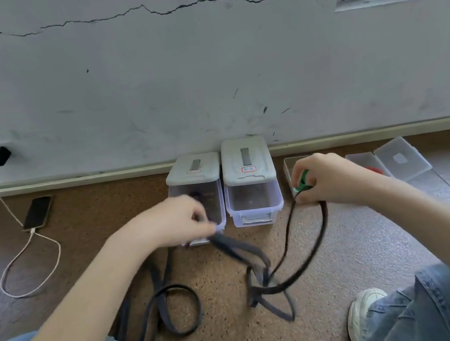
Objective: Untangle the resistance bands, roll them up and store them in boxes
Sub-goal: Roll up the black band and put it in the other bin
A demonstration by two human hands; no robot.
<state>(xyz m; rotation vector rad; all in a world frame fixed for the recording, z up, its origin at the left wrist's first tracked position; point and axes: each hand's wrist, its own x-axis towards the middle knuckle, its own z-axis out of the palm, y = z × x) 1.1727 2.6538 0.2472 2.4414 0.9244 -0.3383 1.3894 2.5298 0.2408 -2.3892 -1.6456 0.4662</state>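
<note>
My left hand pinches a grey band in front of the left lidded box. That band runs down to a knot of bands on the floor. My right hand grips a rolled green band and a dark band that loops down into the same knot. More grey band lies coiled by my left knee. A second lidded box stands beside the first, against the wall.
An open clear box with something red inside lies at the right, and another clear box shows behind my right hand. A phone on a white charging cable lies at the left. My knees and shoes fill the bottom corners.
</note>
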